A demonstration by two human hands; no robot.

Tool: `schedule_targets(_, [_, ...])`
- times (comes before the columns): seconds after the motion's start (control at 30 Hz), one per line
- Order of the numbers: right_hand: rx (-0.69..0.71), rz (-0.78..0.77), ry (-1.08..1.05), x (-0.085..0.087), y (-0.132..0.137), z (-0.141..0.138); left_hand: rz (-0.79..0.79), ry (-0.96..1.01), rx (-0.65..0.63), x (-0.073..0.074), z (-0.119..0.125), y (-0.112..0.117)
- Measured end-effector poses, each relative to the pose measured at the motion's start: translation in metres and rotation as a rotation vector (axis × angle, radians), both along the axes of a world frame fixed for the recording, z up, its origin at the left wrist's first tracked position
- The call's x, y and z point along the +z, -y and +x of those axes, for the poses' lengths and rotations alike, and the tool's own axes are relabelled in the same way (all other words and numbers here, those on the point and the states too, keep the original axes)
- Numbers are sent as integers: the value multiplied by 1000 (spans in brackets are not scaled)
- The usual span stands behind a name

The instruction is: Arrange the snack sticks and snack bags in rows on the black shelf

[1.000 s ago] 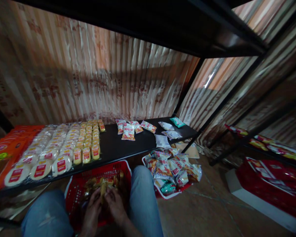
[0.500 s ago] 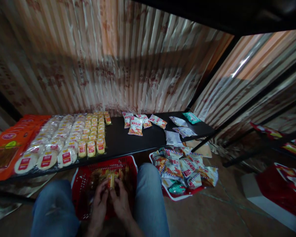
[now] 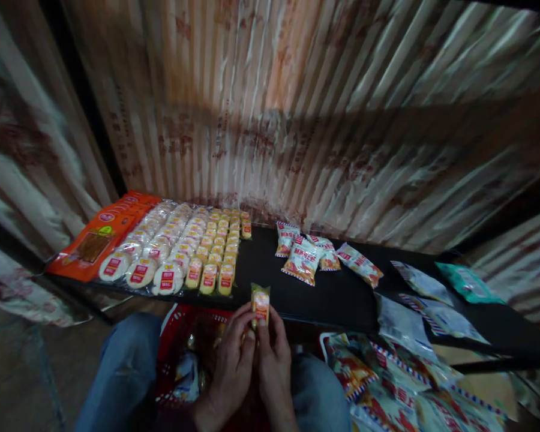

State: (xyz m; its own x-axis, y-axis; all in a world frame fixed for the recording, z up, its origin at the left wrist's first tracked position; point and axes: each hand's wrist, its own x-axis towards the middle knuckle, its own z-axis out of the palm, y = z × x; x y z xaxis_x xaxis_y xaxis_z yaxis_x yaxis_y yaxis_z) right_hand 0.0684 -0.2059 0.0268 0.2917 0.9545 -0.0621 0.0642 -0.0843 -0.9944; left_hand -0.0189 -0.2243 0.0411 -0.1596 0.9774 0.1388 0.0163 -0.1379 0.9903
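A small yellow packaged cake (image 3: 260,304) with a red label is held upright between both hands, just in front of the shelf edge. My left hand (image 3: 234,351) has its fingers closed on the cake's left side. On its right side, my right hand (image 3: 272,354) grips it with the thumb over the label. Rows of matching packaged cakes (image 3: 209,276) lie on the black shelf (image 3: 265,288), to the left beyond my hands. Under my hands stands a red basket (image 3: 168,348), partly hidden by my arms, with packaged items inside.
White round packaged cakes (image 3: 139,273) and orange bags (image 3: 92,240) fill the shelf's left end. Several snack bags (image 3: 303,259) and a green bag (image 3: 468,282) lie to the right. A second basket (image 3: 326,345) heaped with snack bags stands at lower right. Corrugated sheeting rises behind.
Both hands have lifted the packaged cake from over the red basket up to the shelf's front edge. The camera view has swung and come closer to the shelf.
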Motion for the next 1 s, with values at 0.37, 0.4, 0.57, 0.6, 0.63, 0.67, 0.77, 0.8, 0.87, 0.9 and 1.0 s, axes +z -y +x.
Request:
schedule_targets(0.37, [102,121,50,10,-61,3,-41,-73,41,-1,7,-54])
schedule_targets(0.4, [112,134,68,10,-67,4,-55,-66,50,0,10,-59])
schedule_targets(0.57, [146,156,92,4,-97,14,-64,-19,93,4,23,-87])
schedule_targets(0.6, [146,151,85,1,-104,16,-72,-14,98,4,26,-93])
schedule_targets(0.63, [146,146,73,-2,-110,18,-80,-13,97,5,28,-99])
schedule_targets(0.67, [146,145,59,-5,-117,20,-88,-15,94,5,29,-105])
schedule_targets(0.77, [122,167,38,-13,-135,23,-96,-27,87,8,33,-121])
schedule_targets(0.8, [108,179,44,-15,-141,23,-94,-28,88,9,33,-125])
schedule_targets(0.87, [88,200,62,-20,-152,23,-89,-17,104,10,35,-134])
schedule_targets(0.9, [86,208,66,-22,-158,22,-87,-8,119,9,36,-138])
schedule_targets(1.0, [107,220,61,-25,-176,17,-99,17,174,4,38,-153])
